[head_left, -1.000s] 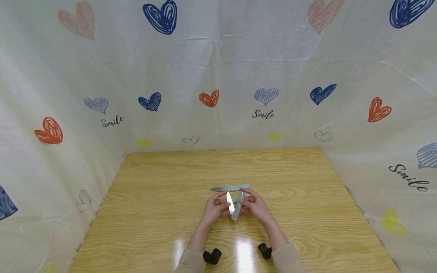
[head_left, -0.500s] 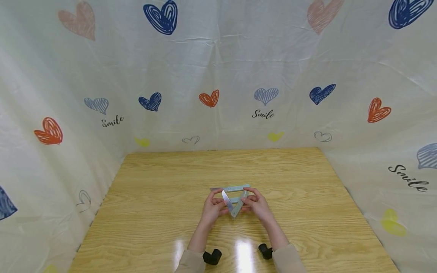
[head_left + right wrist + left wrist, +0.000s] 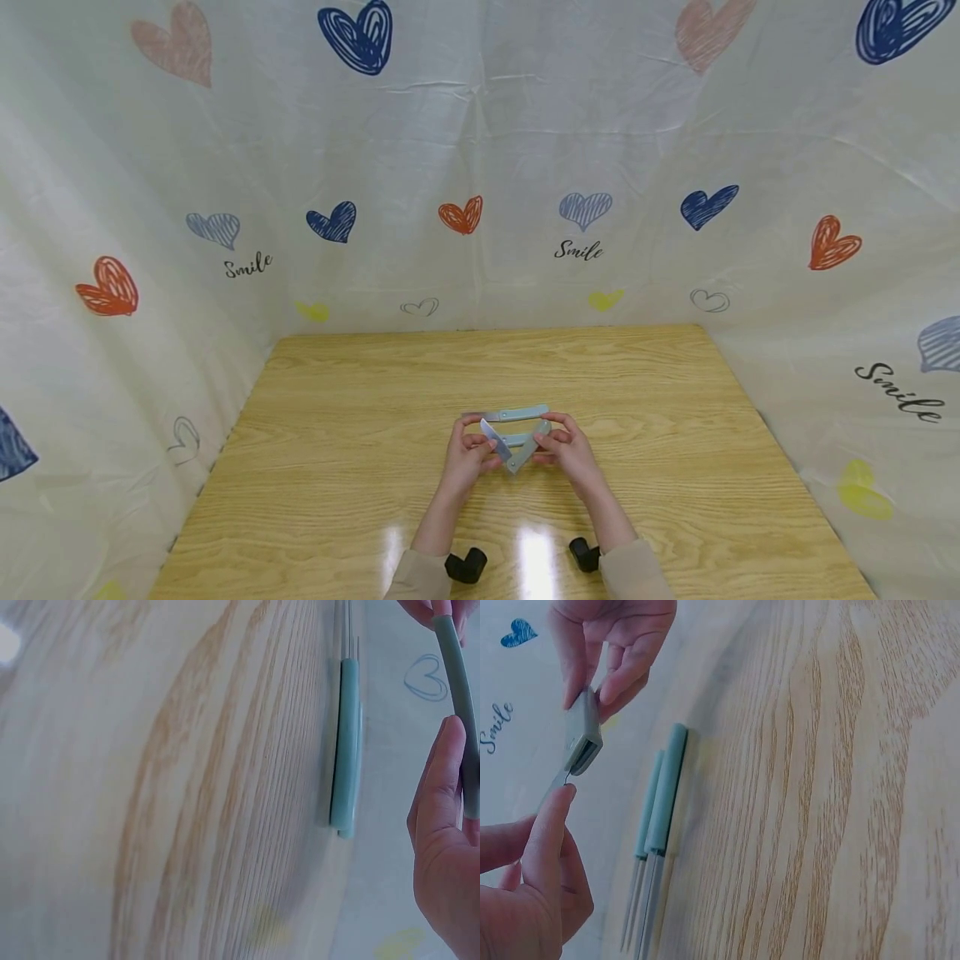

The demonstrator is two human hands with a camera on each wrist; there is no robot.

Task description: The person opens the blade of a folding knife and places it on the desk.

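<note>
Held above the table between both hands is a folding knife (image 3: 523,454) with a pale green handle, its blade (image 3: 496,439) partly unfolded so the two make a V. My left hand (image 3: 465,458) pinches the blade, and my right hand (image 3: 572,454) pinches the handle's far end. The left wrist view shows the slot in the knife handle (image 3: 583,731) near the pivot. Beyond the hands, an unfolded knife (image 3: 525,412) with a light blue-green handle lies on the table. A second blue-green handle (image 3: 514,439) lies nearer, partly hidden; its metal end is unclear.
The wooden table (image 3: 337,417) reaches back to a white curtain (image 3: 517,150) printed with hearts and "Smile". Black wrist-worn devices (image 3: 467,565) sit at the sleeve cuffs. Light glares off the table's front part.
The blade has swung away from the handle, so the V is wider. My hands have spread slightly apart, and the pivot has risen a little in view. The things on the table have not moved.
</note>
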